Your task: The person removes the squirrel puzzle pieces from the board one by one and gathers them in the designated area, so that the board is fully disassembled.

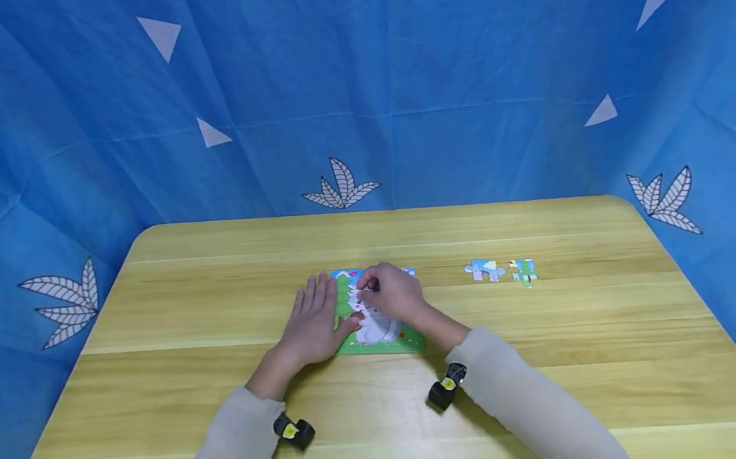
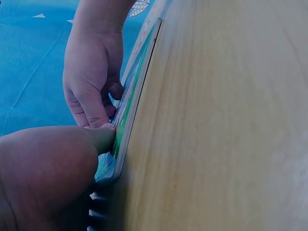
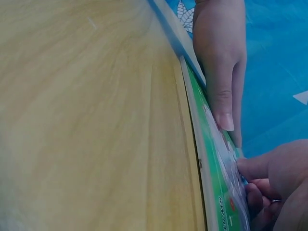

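A picture puzzle with a white animal, green trees and a green border lies flat on the table. My left hand rests palm down along its left edge, fingers straight and thumb stretched onto the picture. Over the puzzle's upper middle is my right hand, its fingers curled and the tips low at the picture. In the right wrist view, the thumb of this hand meets the puzzle surface beside bent fingers. I cannot tell whether a piece is pinched there, as the hand covers that spot.
Two loose puzzle pieces lie to the right: a blue piece and a green piece. They sit on the wooden table. A blue curtain with white triangles and leaf prints surrounds its back and sides.
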### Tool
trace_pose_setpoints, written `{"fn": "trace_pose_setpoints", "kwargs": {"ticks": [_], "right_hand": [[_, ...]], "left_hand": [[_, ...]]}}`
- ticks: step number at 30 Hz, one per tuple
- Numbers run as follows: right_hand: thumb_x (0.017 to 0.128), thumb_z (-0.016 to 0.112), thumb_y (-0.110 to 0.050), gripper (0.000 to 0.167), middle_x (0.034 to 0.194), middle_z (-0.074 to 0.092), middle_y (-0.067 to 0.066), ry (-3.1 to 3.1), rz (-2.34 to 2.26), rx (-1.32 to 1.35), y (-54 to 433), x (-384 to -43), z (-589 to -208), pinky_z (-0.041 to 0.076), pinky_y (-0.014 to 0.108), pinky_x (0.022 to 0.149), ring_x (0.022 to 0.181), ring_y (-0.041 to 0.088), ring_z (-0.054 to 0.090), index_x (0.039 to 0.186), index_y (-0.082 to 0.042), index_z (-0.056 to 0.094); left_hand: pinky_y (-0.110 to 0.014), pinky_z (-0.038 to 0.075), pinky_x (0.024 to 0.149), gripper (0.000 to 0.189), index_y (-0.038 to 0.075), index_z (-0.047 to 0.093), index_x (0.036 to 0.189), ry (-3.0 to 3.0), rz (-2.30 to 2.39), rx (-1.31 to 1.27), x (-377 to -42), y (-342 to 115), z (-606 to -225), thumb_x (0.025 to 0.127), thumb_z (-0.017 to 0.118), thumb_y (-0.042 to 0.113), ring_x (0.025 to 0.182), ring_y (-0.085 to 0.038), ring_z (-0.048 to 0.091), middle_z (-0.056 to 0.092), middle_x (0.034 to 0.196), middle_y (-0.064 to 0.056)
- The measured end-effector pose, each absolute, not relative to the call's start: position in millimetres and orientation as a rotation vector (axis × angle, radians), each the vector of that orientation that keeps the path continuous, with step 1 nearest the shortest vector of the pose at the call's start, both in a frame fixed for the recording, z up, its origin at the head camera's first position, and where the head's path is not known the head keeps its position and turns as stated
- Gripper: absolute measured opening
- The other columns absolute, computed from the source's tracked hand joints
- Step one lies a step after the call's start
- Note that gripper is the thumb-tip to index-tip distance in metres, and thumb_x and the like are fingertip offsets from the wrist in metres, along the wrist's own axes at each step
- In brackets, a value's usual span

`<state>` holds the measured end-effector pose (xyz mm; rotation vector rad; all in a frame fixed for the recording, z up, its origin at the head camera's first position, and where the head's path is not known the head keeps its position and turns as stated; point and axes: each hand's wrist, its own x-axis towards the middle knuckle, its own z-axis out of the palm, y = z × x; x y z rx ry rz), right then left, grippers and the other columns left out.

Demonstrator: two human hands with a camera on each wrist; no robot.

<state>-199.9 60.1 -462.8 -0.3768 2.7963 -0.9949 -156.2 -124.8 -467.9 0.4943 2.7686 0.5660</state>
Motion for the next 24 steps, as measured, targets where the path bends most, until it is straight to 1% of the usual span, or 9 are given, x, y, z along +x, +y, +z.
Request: {"fn": "trace_pose_setpoints", "kwargs": {"ticks": [8, 13, 17, 20, 24], "right_hand": [[0.093, 0.076, -0.02, 0.004, 0.089, 0.061, -0.003, 2.798, -0.981, -0.359, 60, -200, -464, 0.042, 0.031, 0.069, 0.079, 0.014, 0.055, 0.094, -0.018, 0.073], [0.092, 0.077, -0.02, 0.005, 0.084, 0.06, -0.004, 2.8, -0.978, -0.373, 60, -202, -464, 0.041, 0.03, 0.065, 0.073, 0.012, 0.054, 0.092, -0.017, 0.073], [0.091, 0.077, -0.019, 0.004, 0.08, 0.06, -0.005, 2.8, -0.993, -0.382, 60, -203, -463, 0.041, 0.028, 0.063, 0.07, 0.01, 0.053, 0.091, -0.016, 0.074], [0.091, 0.077, -0.019, 0.004, 0.079, 0.061, -0.006, 2.803, -0.999, -0.378, 60, -203, -463, 0.041, 0.028, 0.063, 0.07, 0.01, 0.053, 0.09, -0.017, 0.073], [0.092, 0.077, -0.019, 0.005, 0.08, 0.061, -0.005, 2.813, -0.997, -0.391, 60, -203, -463, 0.042, 0.028, 0.065, 0.071, 0.01, 0.054, 0.09, -0.017, 0.073]], "left_hand": [[-0.056, -0.002, 0.123, 0.089, -0.004, 0.002, 0.161, 2.782, 0.558, 0.494, -158, -125, -475, 0.106, 0.045, 0.052, 0.154, -0.04, -0.01, -0.006, 0.168, -0.022], [-0.055, -0.003, 0.123, 0.088, -0.004, 0.002, 0.16, 2.773, 0.551, 0.488, -157, -124, -472, 0.106, 0.044, 0.051, 0.154, -0.039, -0.01, -0.006, 0.168, -0.023], [-0.055, -0.002, 0.123, 0.086, -0.007, 0.005, 0.16, 2.771, 0.566, 0.484, -155, -123, -466, 0.106, 0.046, 0.047, 0.154, -0.041, -0.008, -0.003, 0.168, -0.025], [-0.056, 0.0, 0.123, 0.085, -0.009, 0.008, 0.159, 2.778, 0.584, 0.493, -153, -123, -462, 0.106, 0.047, 0.045, 0.154, -0.044, -0.006, 0.0, 0.167, -0.027], [-0.056, 0.001, 0.123, 0.085, -0.009, 0.007, 0.159, 2.779, 0.575, 0.499, -153, -123, -461, 0.107, 0.046, 0.046, 0.154, -0.044, -0.006, -0.001, 0.167, -0.027]]}}
